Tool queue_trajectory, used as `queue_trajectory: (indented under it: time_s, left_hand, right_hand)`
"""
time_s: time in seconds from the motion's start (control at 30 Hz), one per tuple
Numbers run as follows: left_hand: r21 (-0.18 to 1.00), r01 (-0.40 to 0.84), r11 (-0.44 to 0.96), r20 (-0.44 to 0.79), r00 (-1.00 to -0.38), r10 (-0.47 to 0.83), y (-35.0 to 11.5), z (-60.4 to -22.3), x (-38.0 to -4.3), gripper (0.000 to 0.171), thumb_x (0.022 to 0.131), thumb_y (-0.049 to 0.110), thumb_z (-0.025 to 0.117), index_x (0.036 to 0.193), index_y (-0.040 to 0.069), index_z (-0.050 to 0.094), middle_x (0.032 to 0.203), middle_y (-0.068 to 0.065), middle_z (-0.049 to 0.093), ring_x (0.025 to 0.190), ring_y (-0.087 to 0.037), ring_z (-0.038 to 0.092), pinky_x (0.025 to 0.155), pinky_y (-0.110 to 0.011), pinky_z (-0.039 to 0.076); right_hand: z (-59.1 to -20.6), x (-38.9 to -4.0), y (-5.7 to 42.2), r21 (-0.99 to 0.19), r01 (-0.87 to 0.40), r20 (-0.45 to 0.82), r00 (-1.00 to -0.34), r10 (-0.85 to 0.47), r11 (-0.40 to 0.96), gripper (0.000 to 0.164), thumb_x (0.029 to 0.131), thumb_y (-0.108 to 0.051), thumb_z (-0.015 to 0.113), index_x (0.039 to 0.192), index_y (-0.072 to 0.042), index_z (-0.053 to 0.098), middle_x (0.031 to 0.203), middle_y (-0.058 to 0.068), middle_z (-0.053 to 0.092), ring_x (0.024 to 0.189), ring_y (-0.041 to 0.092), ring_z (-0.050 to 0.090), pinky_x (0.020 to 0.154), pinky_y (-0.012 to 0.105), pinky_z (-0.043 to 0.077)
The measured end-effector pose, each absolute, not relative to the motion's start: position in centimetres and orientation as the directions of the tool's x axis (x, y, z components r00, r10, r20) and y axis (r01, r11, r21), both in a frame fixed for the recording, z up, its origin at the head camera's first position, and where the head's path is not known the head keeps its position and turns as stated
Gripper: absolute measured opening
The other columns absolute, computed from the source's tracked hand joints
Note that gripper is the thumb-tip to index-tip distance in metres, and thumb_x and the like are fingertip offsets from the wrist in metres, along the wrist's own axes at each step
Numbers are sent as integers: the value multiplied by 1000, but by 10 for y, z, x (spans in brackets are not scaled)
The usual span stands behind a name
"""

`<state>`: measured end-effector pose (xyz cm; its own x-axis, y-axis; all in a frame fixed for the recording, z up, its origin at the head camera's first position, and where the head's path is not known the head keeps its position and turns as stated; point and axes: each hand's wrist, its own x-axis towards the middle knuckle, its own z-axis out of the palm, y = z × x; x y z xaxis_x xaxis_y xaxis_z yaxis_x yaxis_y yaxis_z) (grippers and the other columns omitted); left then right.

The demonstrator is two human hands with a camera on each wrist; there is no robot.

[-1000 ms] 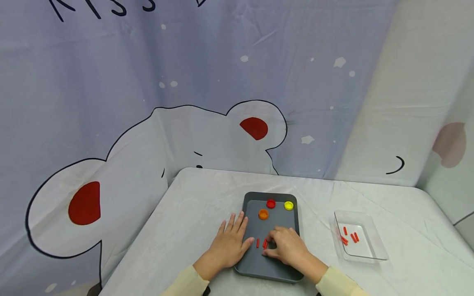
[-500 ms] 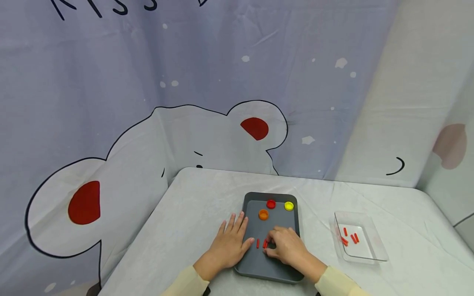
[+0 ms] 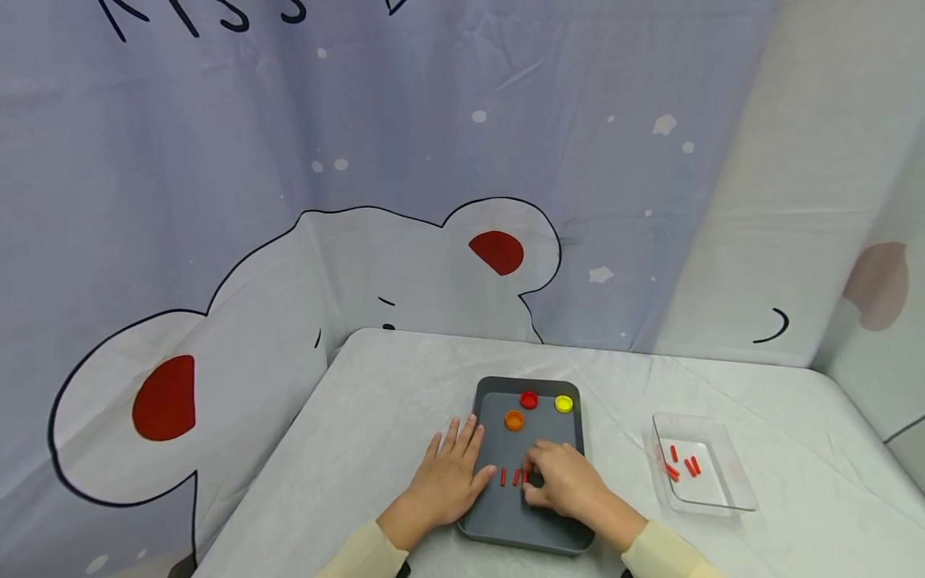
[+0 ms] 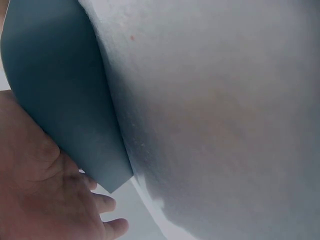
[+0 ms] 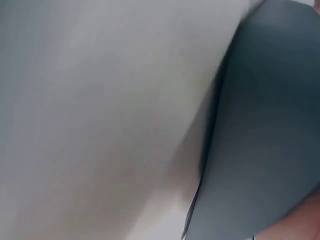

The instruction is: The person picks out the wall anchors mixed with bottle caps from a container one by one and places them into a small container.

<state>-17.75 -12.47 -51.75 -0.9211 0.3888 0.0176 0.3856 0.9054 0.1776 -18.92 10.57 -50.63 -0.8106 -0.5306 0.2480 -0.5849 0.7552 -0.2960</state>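
red plastic-looking stick (image 3: 526, 476) sits on the grey tray (image 3: 520, 526), seemingly pinched by the right hand (image 3: 567, 482); the left hand (image 3: 446, 482) lies apart from it, fingers straight, at the tray's left edge; the step looks like spacing sticks into a row with the left stick (image 3: 503, 477) and middle stick (image 3: 516, 477); next likely calls for a clean release; since half a second ago, the right hand is slightly rightward, a gap opening beside the middle stick

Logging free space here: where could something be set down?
Bare: cloth between tray and box, cloth left of the left hand, the tray's near end. Crowded: mid-tray, with red sticks by the right hand, and the far end, with three round pieces.
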Motion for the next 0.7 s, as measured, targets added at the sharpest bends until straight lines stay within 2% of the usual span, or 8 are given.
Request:
queue_trajectory:
  time_s: [0.1, 0.37, 0.47, 0.7]
  left_hand:
    - [171, 385, 907, 17, -921, 388, -124, -519, -177, 70, 108, 54, 35, 161, 8, 29, 169, -10, 19, 155, -36, 15, 119, -60, 21]
    - [203, 387, 899, 1, -919, 395, -124, -511, -174, 69, 108, 50, 38, 160, 6, 30, 168, -12, 20, 154, -39, 16, 119, -61, 21]
    - [213, 389, 896, -4, -917, 399, -124, -508, -173, 68, 108, 49, 38, 159, 5, 31, 168, -13, 21, 154, -40, 17, 118, -61, 21]
    - [204, 382, 901, -15, -919, 393, -123, -508, -174, 68, 108, 51, 35, 160, 6, 29, 169, -11, 19, 155, -38, 15, 119, -60, 20]
  right_hand:
    - [-505, -189, 114, -328, -611, 304, -791, -532, 721, 17, 75, -23, 83, 83, -19, 68, 74, -14, 51, 64, 0, 44, 66, 32, 45]
    - [-505, -188, 139, -519, -644, 428, -765, -481, 562, 20, 78, -12, 83, 91, -20, 70, 77, -11, 55, 66, 2, 50, 59, 19, 44]
    - [-505, -188, 149, -566, -665, 495, -747, -444, 487, 24, 76, -5, 84, 91, -18, 70, 74, -9, 56, 63, 5, 52, 56, 19, 45]
    - [-497, -187, 171, -618, -674, 569, -739, -362, 405, 32, 74, 4, 82, 94, -18, 70, 71, -16, 58, 60, 6, 54, 53, 23, 46]
